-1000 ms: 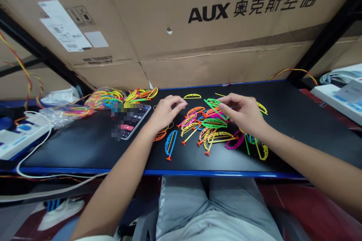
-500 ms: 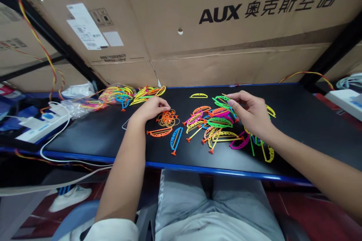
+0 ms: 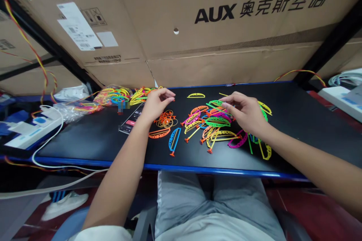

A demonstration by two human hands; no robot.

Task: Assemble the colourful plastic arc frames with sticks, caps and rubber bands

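Note:
My left hand (image 3: 158,103) is pinched closed above a small heap of orange suction cups and tan rubber bands (image 3: 166,119). A speck of orange, apparently a suction cup, shows at its fingertips. My right hand (image 3: 245,113) is closed at the thumb and fingertips on the end of a green toy bow (image 3: 214,104), over a pile of toy bows. In that pile lie another green bow (image 3: 217,121), a yellow bow (image 3: 223,134) and a magenta bow (image 3: 238,141). An orange bow (image 3: 159,133) and a blue bow (image 3: 174,139) lie nearer my left forearm.
Beside my left wrist lies a phone (image 3: 131,120). Bagged toy parts (image 3: 111,95) and a white power strip (image 3: 34,128) are at the left. One yellow bow (image 3: 196,95) lies toward the back. A large cardboard box (image 3: 158,45) stands behind the black table (image 3: 296,120).
My left hand has lifted up and away from the orange heap, with an orange bit at its fingertips. The phone has come into view. My right hand stays at the green bow.

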